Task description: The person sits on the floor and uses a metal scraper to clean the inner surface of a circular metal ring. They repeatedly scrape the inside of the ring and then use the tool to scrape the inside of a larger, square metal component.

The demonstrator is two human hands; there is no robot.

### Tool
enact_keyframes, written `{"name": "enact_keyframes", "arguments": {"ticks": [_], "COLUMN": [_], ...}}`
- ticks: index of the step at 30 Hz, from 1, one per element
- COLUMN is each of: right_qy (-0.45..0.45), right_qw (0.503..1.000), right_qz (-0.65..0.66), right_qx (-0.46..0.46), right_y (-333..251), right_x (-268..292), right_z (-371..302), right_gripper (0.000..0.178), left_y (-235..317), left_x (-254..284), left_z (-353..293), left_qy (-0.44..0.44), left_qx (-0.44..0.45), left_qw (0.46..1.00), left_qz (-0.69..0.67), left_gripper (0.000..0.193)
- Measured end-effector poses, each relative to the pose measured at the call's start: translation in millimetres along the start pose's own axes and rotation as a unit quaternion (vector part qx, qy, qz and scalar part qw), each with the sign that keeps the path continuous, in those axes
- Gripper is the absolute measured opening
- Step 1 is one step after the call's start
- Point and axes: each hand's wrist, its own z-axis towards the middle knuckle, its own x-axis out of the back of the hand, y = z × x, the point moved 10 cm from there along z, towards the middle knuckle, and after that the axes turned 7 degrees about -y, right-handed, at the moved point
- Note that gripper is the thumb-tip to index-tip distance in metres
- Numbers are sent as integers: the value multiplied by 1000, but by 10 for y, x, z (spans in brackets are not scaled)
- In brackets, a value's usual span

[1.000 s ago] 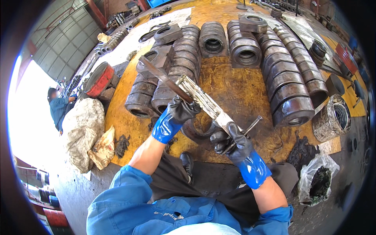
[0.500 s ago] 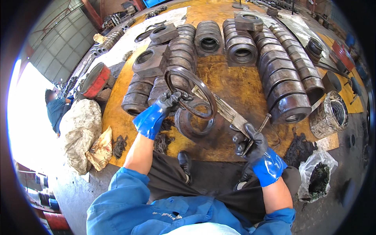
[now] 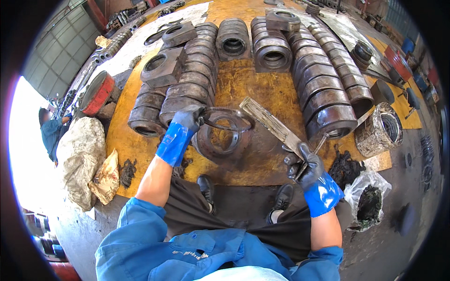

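My left hand [image 3: 188,118], in a black and blue rubber glove, grips a dark metal ring [image 3: 249,123] by its left side. Seen nearly edge-on, the ring hangs above a thick round steel collar [image 3: 200,144] on the floor covering. In the same kind of glove, my right hand [image 3: 305,165] is closed around a flat wooden strip [image 3: 272,122] and a thin metal rod [image 3: 320,143]. The strip's far end points up and left, close to the ring's right side; whether they touch I cannot tell.
Rows of steel collars [image 3: 326,96] line both sides, with square bored blocks [image 3: 174,70] on the left row. At right stand a grimy bucket [image 3: 368,138] and a plastic bag [image 3: 379,180] of dark shavings. Left are a sack [image 3: 79,159], a red-banded drum [image 3: 96,96] and another person [image 3: 51,131].
The ring has tipped from a wide, slanted loop to nearly edge-on in my left hand. The wooden strip, earlier overlapping the ring, now shows beside it. The whole view has shifted slightly.
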Motion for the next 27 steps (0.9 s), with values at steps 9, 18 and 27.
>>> {"name": "enact_keyframes", "arguments": {"ticks": [9, 18, 27], "right_qy": [12, -78, -56], "right_qw": [998, 995, 975], "right_qz": [-37, 32, 135], "right_qx": [-51, 59, 169], "right_y": [217, 275, -256], "right_x": [167, 195, 452], "right_z": [70, 330, 25], "right_gripper": [48, 46, 53], "left_y": [110, 500, 665], "left_x": [39, -507, -601], "left_z": [78, 115, 288], "left_qy": [-6, 25, 6], "left_qx": [96, 9, -2], "left_qw": [979, 883, 863], "left_qz": [-181, -468, -505], "left_gripper": [27, 11, 36]}}
